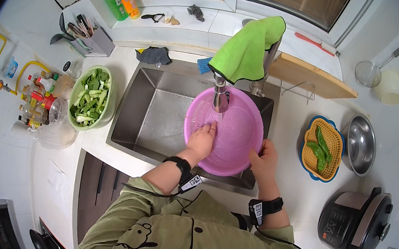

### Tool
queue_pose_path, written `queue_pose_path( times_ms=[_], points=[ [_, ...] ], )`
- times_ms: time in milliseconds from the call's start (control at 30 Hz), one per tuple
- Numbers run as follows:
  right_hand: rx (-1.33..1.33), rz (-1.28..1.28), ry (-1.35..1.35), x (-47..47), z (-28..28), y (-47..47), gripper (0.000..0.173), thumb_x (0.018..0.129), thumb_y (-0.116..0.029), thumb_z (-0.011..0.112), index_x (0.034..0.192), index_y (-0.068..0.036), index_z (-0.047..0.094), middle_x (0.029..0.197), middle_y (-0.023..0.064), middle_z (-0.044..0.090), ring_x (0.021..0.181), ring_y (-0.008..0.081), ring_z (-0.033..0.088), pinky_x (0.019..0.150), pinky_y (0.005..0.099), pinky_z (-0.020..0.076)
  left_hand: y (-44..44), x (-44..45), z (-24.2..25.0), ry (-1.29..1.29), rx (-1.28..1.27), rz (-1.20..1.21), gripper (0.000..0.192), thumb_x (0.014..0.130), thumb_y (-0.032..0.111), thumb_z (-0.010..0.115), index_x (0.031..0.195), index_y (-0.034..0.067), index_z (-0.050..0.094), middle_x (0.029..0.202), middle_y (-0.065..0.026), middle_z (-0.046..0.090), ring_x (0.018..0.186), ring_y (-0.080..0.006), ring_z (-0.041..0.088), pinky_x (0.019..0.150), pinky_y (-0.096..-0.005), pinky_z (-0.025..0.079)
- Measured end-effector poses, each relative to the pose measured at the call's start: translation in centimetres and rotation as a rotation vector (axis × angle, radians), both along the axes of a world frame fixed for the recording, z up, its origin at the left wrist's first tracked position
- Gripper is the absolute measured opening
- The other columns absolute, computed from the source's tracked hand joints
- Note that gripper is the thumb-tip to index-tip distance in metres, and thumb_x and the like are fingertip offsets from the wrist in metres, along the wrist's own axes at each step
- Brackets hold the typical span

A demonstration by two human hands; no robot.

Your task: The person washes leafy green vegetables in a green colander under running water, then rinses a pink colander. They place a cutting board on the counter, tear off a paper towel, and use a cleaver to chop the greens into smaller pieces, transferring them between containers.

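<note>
A pink plastic colander is in the right part of the stainless steel sink, beneath the metal faucet head. Water seems to run from the faucet onto my left hand, which reaches inside the colander with its fingers near the stream. My right hand grips the colander's right rim between thumb and fingers. Over the faucet's neck hangs a bright green cloth. Left of the sink stands a pale green basket of cut leafy greens.
On the right counter are a yellow basket with green peppers, a steel bowl and an electric pressure cooker. A wooden cutting board leans behind the sink. Bottles and a utensil holder stand left.
</note>
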State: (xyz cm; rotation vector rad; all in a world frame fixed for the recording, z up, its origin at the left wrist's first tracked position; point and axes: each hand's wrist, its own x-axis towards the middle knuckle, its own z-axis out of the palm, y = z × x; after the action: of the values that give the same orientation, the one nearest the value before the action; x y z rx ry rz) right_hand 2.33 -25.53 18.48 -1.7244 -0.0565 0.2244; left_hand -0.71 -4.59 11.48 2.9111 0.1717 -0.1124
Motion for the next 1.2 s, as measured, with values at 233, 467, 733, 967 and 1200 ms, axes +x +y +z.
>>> queue_pose_path(
  times_ms=[233, 467, 733, 967, 1200],
  points=[
    [0.188, -0.061, -0.006, -0.8, -0.9, 0.2, 0.016, 0.074, 0.0, 0.061, 0.076, -0.007, 0.047, 0.068, -0.0053, 0.043, 0.061, 0.0045, 0.037, 0.053, 0.0219, 0.0327, 0.3, 0.6, -1.7, 0.002, -0.002, -0.07, 0.047, 0.09, 0.012, 0.044, 0.136, 0.007, 0.046, 0.114, -0.0135, 0.06, 0.108, -0.0305, 0.057, 0.091, -0.0405, 0.046],
    [0.205, -0.073, -0.057, -0.7, -1.1, 0.1, 0.016, 0.073, 0.0, 0.06, 0.076, -0.007, 0.046, 0.068, -0.0056, 0.042, 0.061, 0.0041, 0.037, 0.053, 0.0212, 0.0321, 0.2, 0.2, -3.0, -0.196, -0.11, -0.031, 0.054, 0.074, 0.006, 0.058, 0.128, 0.003, 0.053, 0.098, -0.0138, 0.063, 0.093, -0.0318, 0.061, 0.086, -0.041, 0.049],
    [0.199, -0.078, -0.063, -0.6, -1.5, 0.0, 0.017, 0.072, 0.0, 0.061, 0.075, -0.007, 0.046, 0.068, -0.0055, 0.042, 0.061, 0.0042, 0.037, 0.053, 0.0215, 0.0319, 0.5, 0.0, -2.1, -0.052, -0.102, -0.062, 0.051, 0.082, 0.008, 0.05, 0.133, 0.004, 0.048, 0.106, -0.0134, 0.063, 0.101, -0.0323, 0.06, 0.088, -0.0416, 0.047],
    [0.254, -0.061, -0.047, -0.7, -1.8, -0.1, 0.017, 0.072, 0.002, 0.06, 0.075, -0.007, 0.045, 0.067, -0.0063, 0.041, 0.061, 0.0039, 0.036, 0.053, 0.0213, 0.0314, 0.4, -0.3, -1.7, -0.085, -0.106, -0.046, 0.056, 0.079, 0.01, 0.053, 0.134, 0.003, 0.047, 0.104, -0.0139, 0.062, 0.099, -0.0319, 0.06, 0.089, -0.0408, 0.047],
    [0.275, -0.064, -0.039, -0.8, -1.9, -0.3, 0.017, 0.072, 0.003, 0.059, 0.075, -0.007, 0.046, 0.067, -0.0064, 0.042, 0.06, 0.0036, 0.036, 0.052, 0.0208, 0.0312, 0.2, -0.3, -1.6, -0.016, -0.112, -0.018, 0.053, 0.082, 0.009, 0.049, 0.135, 0.004, 0.047, 0.107, -0.0136, 0.062, 0.105, -0.0311, 0.058, 0.092, -0.0402, 0.046]
  ],
)
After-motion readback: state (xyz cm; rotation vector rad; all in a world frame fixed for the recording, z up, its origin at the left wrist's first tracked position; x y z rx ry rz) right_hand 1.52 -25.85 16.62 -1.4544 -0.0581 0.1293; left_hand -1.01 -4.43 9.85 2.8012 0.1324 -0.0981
